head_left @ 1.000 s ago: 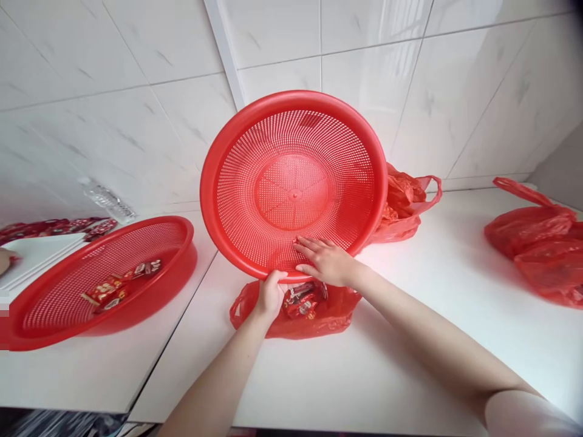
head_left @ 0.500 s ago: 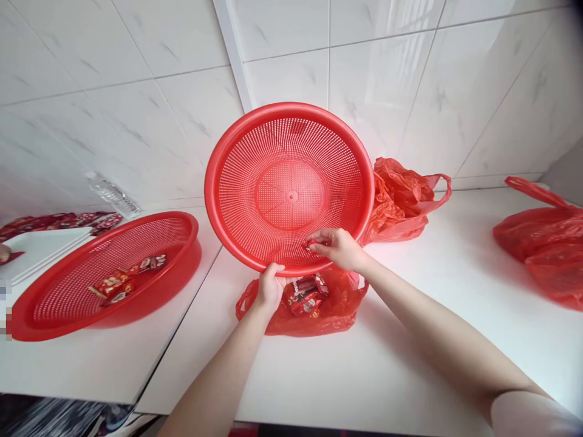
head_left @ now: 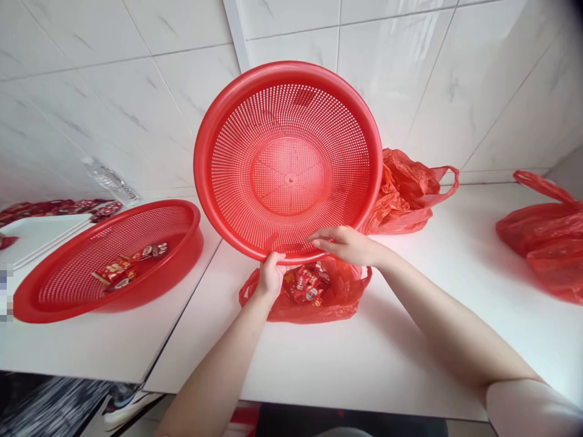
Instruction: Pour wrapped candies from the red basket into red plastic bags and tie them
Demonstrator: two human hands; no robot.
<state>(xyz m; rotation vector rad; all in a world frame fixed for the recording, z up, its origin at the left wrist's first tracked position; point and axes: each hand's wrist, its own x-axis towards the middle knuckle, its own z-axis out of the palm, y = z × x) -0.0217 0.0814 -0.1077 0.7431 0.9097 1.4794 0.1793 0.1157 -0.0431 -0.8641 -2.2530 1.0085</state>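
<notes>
A round red plastic colander (head_left: 288,176) is tilted up with its inside facing me, and nothing loose shows in it. My left hand (head_left: 272,278) grips its lower rim, thumb on the inside. At the lower right of the rim is my right hand (head_left: 346,244), fingers stretched out and holding nothing; whether it touches the rim I cannot tell. Just below, a red plastic bag (head_left: 339,306) lies open on the white table, with several small red-wrapped snack packets (head_left: 310,284) inside it.
To the left stands another red colander (head_left: 182,267) with several snack packets (head_left: 130,264). Behind it are a clear plastic bottle (head_left: 112,182) and white trays (head_left: 45,233). Two red bags, one crumpled (head_left: 405,194) and one bulging (head_left: 544,243), sit at right. A tiled wall (head_left: 182,79) rises behind the table (head_left: 410,370).
The small red item in my right hand has left my fingers, which have straightened. The colander's upper rim has risen in view. More red packets show in the bag below.
</notes>
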